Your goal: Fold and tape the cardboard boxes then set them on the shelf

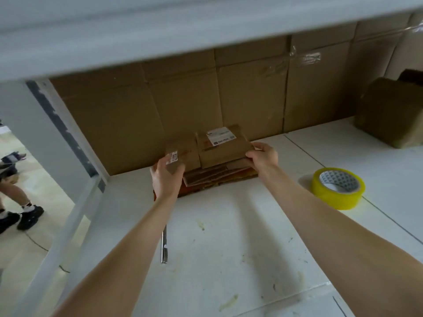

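A stack of flattened cardboard boxes [217,177] lies on the white shelf surface [229,236] against the cardboard backing. The top flattened box [219,149] carries a white label. My left hand [166,177] grips its left flap, thumb on top near a small sticker. My right hand [263,156] pinches its right edge. A yellow roll of tape [338,188] lies flat to the right of the stack, apart from both hands.
A folded brown box [391,115] stands at the back right. A thin metal blade-like tool [164,245] lies on the surface under my left forearm. A white upright post [68,143] and an upper shelf [183,26] frame the bay. A person's legs [16,202] stand at left.
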Demonstrator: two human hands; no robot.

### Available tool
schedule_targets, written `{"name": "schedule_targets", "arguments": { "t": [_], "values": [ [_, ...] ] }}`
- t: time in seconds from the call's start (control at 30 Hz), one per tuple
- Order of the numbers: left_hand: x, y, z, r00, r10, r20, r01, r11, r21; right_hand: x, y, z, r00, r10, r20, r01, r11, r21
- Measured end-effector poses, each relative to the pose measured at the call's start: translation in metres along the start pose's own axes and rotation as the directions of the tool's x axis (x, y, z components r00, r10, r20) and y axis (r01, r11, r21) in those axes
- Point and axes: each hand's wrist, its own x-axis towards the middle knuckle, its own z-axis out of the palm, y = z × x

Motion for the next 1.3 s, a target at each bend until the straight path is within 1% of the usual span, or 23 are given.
{"name": "schedule_targets", "arguments": {
  "t": [0.03,0.07,0.1,0.2,0.3,0.37,0.5,0.57,0.63,0.67,0.73,0.8,0.87,0.9,0.93,0.97,1.0,1.07,1.13,1.17,1.2,1.27,1.3],
  "values": [
    [-0.002,0.006,-0.004,0.999,-0.024,-0.034,0.023,0.999,-0.048,-0.007,-0.004,-0.008,0.999,0.019,0.028,-0.020,0.998,0.053],
    [-0.004,0.011,-0.009,0.997,-0.046,-0.058,0.043,0.997,-0.060,-0.015,-0.005,-0.018,0.997,0.033,0.064,-0.037,0.998,0.059],
    [-0.005,0.014,-0.014,0.995,-0.070,-0.065,0.067,0.996,-0.055,-0.023,-0.005,-0.029,0.995,0.041,0.093,-0.043,0.999,0.018],
    [-0.015,0.018,-0.027,0.991,-0.129,0.031,0.131,0.985,-0.115,-0.052,-0.001,-0.063,0.995,0.032,0.099,-0.008,0.971,-0.238],
    [-0.035,0.015,-0.035,0.985,-0.061,0.160,0.099,0.967,-0.236,-0.084,0.003,-0.087,0.988,-0.011,0.152,0.075,0.905,-0.420],
    [-0.054,0.011,-0.038,0.983,-0.027,0.179,0.083,0.946,-0.314,-0.100,0.006,-0.099,0.982,-0.039,0.185,0.117,0.896,-0.428],
    [-0.088,0.010,-0.046,0.962,-0.039,0.269,0.141,0.918,-0.371,-0.121,0.006,-0.119,0.981,-0.146,0.125,0.185,0.895,-0.405],
    [-0.095,0.014,-0.053,0.939,0.012,0.343,0.133,0.909,-0.394,-0.129,0.001,-0.128,0.980,-0.157,0.125,0.191,0.921,-0.339],
    [-0.099,0.013,-0.061,0.911,0.054,0.409,0.116,0.918,-0.380,-0.135,-0.006,-0.138,0.981,-0.113,0.159,0.152,0.953,-0.263],
    [-0.100,0.012,-0.064,0.899,0.057,0.434,0.125,0.918,-0.378,-0.138,-0.010,-0.143,0.980,-0.065,0.188,0.103,0.975,-0.196],
    [-0.102,0.014,-0.073,0.874,0.040,0.484,0.188,0.891,-0.413,-0.144,-0.020,-0.152,0.953,0.036,0.302,-0.043,0.999,0.017],
    [-0.105,0.021,-0.075,0.868,0.021,0.496,0.255,0.838,-0.482,-0.147,-0.031,-0.160,0.905,0.081,0.417,-0.182,0.961,0.208],
    [-0.108,0.030,-0.074,0.900,-0.012,0.435,0.246,0.838,-0.487,-0.147,-0.042,-0.163,0.874,0.075,0.480,-0.222,0.940,0.257],
    [-0.111,0.032,-0.071,0.920,-0.007,0.392,0.197,0.873,-0.446,-0.146,-0.044,-0.163,0.884,0.044,0.466,-0.158,0.966,0.207],
    [-0.116,0.033,-0.067,0.935,0.018,0.354,0.125,0.918,-0.376,-0.147,-0.044,-0.160,0.909,-0.009,0.416,-0.035,0.995,0.097],
    [-0.122,0.034,-0.064,0.947,0.057,0.315,0.036,0.959,-0.282,-0.149,-0.039,-0.157,0.936,-0.082,0.341,0.110,0.992,-0.062],
    [-0.130,0.034,-0.060,0.951,0.111,0.288,-0.065,0.984,-0.166,-0.150,-0.035,-0.152,0.953,-0.159,0.257,0.217,0.952,-0.218],
    [-0.144,0.031,-0.049,0.928,0.209,0.310,-0.236,0.970,0.053,-0.152,-0.021,-0.144,0.948,-0.256,0.187,0.312,0.861,-0.403],
    [-0.152,0.031,-0.035,0.912,0.207,0.353,-0.274,0.950,0.152,-0.155,-0.009,-0.137,0.942,-0.272,0.196,0.334,0.807,-0.486],
    [-0.154,0.032,-0.032,0.915,0.187,0.358,-0.250,0.958,0.138,-0.156,-0.005,-0.136,0.942,-0.281,0.181,0.334,0.801,-0.496],
    [-0.154,0.034,-0.029,0.916,0.178,0.361,-0.215,0.974,0.065,-0.157,-0.003,-0.136,0.943,-0.292,0.159,0.333,0.814,-0.477],
    [-0.155,0.039,-0.029,0.903,0.208,0.375,-0.146,0.972,-0.186,-0.160,-0.001,-0.139,0.942,-0.302,0.145,0.335,0.863,-0.379],
    [-0.154,0.041,-0.030,0.900,0.241,0.364,-0.138,0.948,-0.288,-0.162,0.000,-0.141,0.936,-0.301,0.181,0.345,0.885,-0.312]
  ]
}}
